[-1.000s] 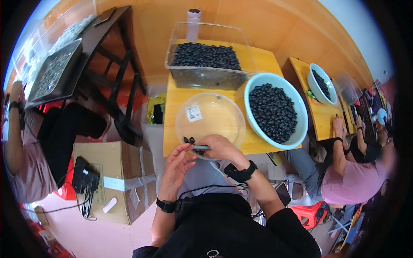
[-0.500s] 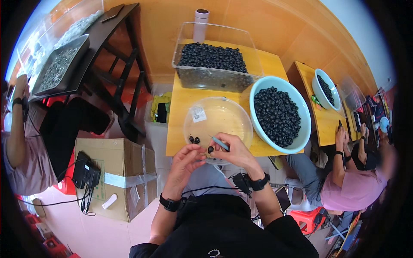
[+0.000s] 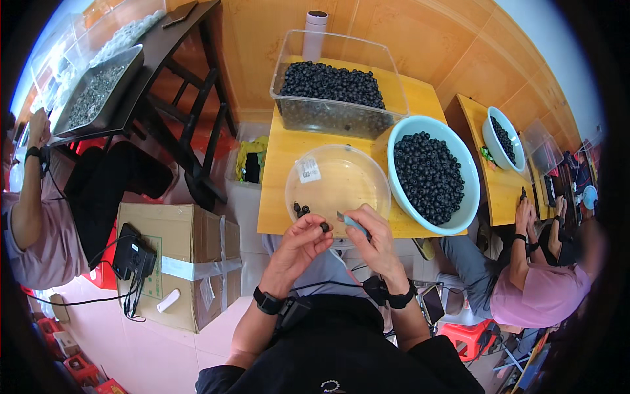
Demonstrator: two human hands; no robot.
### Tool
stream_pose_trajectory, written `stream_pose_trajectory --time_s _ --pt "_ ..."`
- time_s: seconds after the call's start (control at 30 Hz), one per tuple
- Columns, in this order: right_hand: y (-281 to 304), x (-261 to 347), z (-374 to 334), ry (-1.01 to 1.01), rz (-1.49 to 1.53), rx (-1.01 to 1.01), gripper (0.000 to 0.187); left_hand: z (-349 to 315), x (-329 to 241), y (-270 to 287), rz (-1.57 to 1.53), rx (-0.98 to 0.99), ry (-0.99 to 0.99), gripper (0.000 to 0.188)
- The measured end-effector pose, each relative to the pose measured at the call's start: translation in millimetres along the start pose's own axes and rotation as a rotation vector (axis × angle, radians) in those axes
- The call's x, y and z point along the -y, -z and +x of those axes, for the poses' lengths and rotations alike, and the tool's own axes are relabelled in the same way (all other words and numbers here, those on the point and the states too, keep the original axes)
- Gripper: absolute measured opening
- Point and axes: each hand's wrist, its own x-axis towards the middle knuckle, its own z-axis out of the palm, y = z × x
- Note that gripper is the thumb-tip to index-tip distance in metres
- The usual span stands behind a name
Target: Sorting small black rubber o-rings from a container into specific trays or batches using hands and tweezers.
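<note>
Between the fingertips of my left hand [image 3: 300,246] is a small round black bead-like piece [image 3: 324,226]. My right hand [image 3: 376,244] grips a light blue utility knife [image 3: 352,223], its short blade pointing up and left, apart from the piece. Both hands are over the near rim of a round clear plastic basin [image 3: 344,187] with a white label inside. A few black pieces [image 3: 301,210] lie in the basin near its left side. To the right, a pale blue bowl [image 3: 471,172] is heaped with similar black pieces [image 3: 428,177].
Behind the basin, a clear rectangular bin [image 3: 315,115] of black pieces stands on the yellow table [image 3: 279,177], with a pink bottle [image 3: 315,36] behind it. A taped cardboard box [image 3: 174,240] stands on the floor at left. People sit at both sides.
My hands have moved apart, the right one shifting rightward with the knife. The black piece, earlier between both hands, is now in my left fingertips alone. The whole view has shifted slightly.
</note>
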Motion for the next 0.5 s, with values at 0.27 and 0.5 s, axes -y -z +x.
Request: stream_pose_trajectory --time_s 0.27,0.5 --pt "-1 7 -16 0.042 -0.197 0.063 0.017 1 1 -6 -0.005 -0.033 0.012 0.017" --pt "-1 4 -16 0.039 -0.194 0.070 0.017 3 2 -2 0.006 0.007 0.037 0.012"
